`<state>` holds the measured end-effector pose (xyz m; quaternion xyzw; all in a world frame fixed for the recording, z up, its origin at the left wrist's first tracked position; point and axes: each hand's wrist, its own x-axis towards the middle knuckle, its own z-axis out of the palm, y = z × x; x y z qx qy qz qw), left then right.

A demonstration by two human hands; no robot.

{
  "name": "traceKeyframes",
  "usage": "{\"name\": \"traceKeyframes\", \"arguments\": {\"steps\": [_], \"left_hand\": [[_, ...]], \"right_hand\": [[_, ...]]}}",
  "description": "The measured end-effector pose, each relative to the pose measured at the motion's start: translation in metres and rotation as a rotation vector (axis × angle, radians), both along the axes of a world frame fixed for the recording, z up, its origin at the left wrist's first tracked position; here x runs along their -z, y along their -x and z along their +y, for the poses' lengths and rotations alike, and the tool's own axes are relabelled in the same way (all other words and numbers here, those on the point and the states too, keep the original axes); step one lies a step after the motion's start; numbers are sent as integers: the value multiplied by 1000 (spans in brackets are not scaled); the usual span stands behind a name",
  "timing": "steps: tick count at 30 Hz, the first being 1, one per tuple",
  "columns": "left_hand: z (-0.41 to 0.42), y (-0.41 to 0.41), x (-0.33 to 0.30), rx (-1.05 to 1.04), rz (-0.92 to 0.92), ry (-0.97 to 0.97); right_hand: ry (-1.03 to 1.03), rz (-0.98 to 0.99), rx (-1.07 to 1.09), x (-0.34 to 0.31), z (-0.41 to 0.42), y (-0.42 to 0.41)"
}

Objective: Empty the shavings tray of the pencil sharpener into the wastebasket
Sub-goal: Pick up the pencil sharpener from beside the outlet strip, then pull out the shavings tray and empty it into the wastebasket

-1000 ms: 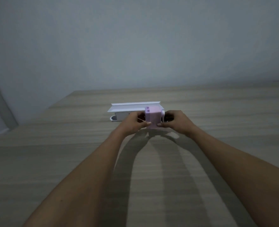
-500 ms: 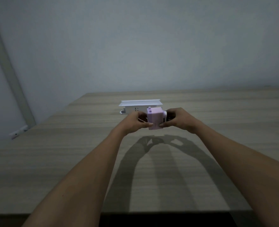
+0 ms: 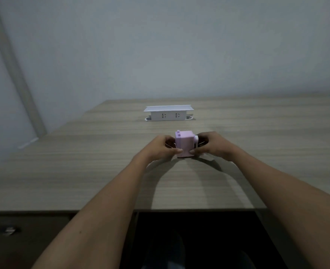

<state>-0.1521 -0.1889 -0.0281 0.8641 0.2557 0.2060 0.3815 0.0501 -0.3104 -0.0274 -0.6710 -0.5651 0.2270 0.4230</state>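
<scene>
So I've got the little lilac pencil sharpener [image 3: 184,145] pinched between both hands, sitting upright with its bottom edge right down at the table [image 3: 82,171], looks like it's resting on the wood but the shadow under it makes that hard to call for sure. My left hand [image 3: 160,149] is wrapped on the sharpener's left side, thumb tip pressed against the lower front face, fingers curled around the side away from me, so that grip is closed on the body. My right hand [image 3: 211,146] is on the sharpener's right side, thumb also planted low on the front, and the fingers curl around the white crank bit that sticks out there; that grip is closed on it too. The two thumbs nearly meet on the front panel. The top has a couple of small nubs at its left corner. The shavings tray itself I honestly can't pick out, the front is one blurry purple block in this light. Well beyond the sharpener, toward the wall, there's a white power strip box [image 3: 168,114] with its lid flipped up and two sockets facing me. Nearer to me than the sharpener is the table edge, with dark space under it and a drawer handle [image 3: 9,230] off to the left.
</scene>
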Motion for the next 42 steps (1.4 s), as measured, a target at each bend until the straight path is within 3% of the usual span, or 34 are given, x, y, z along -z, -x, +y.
{"name": "traceKeyframes", "arguments": {"steps": [10, 34, 42], "left_hand": [[5, 0, 19, 13, -70, 128], [28, 39, 23, -89, -121, 207], [30, 62, 1, -139, -142, 142]], "right_hand": [[-63, 164, -24, 16, -2, -2], [20, 151, -82, 14, 4, -11], [6, 130, -41, 3, -1, -7]]}}
